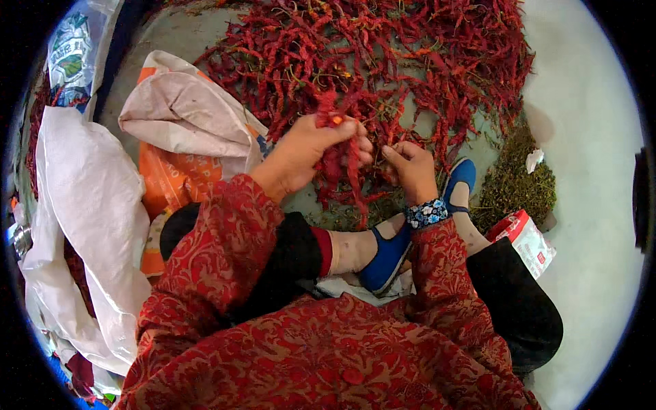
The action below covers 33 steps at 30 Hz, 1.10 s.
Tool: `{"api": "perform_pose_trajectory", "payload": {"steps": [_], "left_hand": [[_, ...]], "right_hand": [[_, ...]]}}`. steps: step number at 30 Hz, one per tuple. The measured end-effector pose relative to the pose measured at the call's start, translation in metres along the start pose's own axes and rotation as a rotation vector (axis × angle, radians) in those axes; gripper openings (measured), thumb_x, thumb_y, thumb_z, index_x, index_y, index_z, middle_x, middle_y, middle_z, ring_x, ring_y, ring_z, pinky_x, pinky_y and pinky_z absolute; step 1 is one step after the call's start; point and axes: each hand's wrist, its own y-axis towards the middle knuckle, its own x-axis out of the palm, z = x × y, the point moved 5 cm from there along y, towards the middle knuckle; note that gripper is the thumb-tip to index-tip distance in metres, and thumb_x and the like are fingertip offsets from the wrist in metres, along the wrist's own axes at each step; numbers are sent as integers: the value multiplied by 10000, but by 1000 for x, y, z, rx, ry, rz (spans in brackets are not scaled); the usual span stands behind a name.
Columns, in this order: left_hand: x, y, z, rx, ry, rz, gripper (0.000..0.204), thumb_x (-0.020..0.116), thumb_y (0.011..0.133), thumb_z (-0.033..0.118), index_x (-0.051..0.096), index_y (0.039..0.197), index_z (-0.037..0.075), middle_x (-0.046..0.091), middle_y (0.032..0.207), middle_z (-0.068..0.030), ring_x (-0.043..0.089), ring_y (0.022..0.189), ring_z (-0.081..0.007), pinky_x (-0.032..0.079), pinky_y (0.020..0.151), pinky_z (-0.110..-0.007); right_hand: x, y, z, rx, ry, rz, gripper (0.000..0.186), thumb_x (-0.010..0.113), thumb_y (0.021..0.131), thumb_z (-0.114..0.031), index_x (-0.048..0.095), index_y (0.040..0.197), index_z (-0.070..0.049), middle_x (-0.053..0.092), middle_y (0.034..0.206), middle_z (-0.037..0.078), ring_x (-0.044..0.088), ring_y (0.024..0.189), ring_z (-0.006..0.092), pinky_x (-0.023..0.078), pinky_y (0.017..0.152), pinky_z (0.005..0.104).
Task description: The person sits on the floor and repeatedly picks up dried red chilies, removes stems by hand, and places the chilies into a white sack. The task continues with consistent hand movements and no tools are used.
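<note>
My left hand (304, 152) is closed around a bunch of long dried red chili peppers (353, 179), some hanging below the fingers and some sticking out above the thumb. Just to its right, my right hand (414, 169) has thumb and fingers pinched together; whatever is between the fingertips is too small to make out. A wide, loose heap of dried red chilies (383, 48) with pale stems covers the floor beyond both hands. More chilies and bits of stem lie directly beneath them.
A mound of greenish-brown stems (517, 179) sits at the right, with a red and white packet (525, 239) beside it. An orange and white woven sack (184, 171) and a white sack (89, 205) stand at the left. My blue shoes (387, 256) are close below the hands.
</note>
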Motion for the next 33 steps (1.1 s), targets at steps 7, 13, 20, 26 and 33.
{"api": "perform_pose_trajectory", "payload": {"steps": [7,13,20,26,33], "left_hand": [[-24,6,-5,54,-145,140,176,560,862,148,549,948,-5,616,824,-114,625,804,-255,525,727,-364],[-32,4,-2,-7,-121,237,132,606,823,128,564,875,14,595,752,-75,605,715,-217,517,639,-344],[-30,4,0,-34,-17,255,158,670,772,151,577,852,51,578,701,-42,581,652,-162,485,575,-308],[-30,3,2,-34,45,286,203,706,742,198,574,815,62,544,658,-13,520,585,-131,425,536,-271],[-34,8,4,17,14,283,173,703,732,142,572,789,44,551,653,-30,526,574,-136,438,525,-277]], "right_hand": [[-20,-7,7,-301,-591,14,208,626,809,-222,647,837,-17,612,634,89,573,498,151,443,454,302],[-53,-4,28,76,-477,-141,226,688,736,-164,650,895,-9,638,700,120,623,567,167,489,491,330],[-75,18,12,-269,-730,67,249,703,690,-198,645,861,-26,640,756,112,613,724,239,478,659,356],[-49,78,-22,-292,-751,253,268,685,706,-271,661,830,-35,639,826,160,605,772,312,482,689,411],[-61,94,-19,-276,-906,75,191,683,700,-233,651,754,-52,622,799,181,593,728,345,476,684,423]]}}
